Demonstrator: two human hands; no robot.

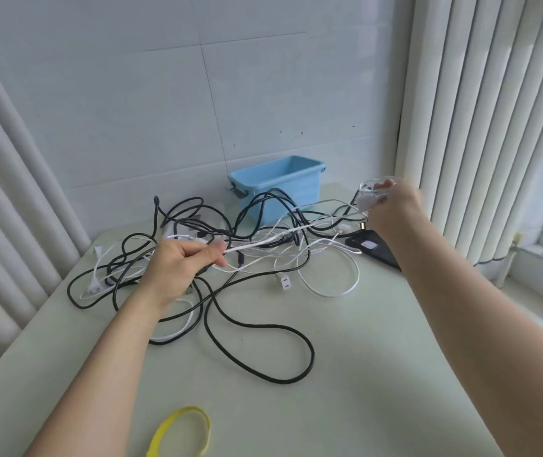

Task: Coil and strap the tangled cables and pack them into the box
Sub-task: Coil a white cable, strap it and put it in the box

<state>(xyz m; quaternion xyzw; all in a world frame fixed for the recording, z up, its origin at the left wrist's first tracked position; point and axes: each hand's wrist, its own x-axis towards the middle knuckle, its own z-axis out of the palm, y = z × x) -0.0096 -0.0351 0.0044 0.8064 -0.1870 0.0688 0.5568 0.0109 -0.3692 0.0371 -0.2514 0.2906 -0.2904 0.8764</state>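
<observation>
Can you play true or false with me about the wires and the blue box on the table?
1. The blue box is full of cables. False: nothing shows inside it; the cables lie on the table.
2. Both hands hold the same white cable. True: the left hand pinches it, and the right hand holds its coiled end.
3. The yellow strap is wrapped around a cable. False: it lies alone near the table's front edge.
4. A long black cable loops across the table. True.
</observation>
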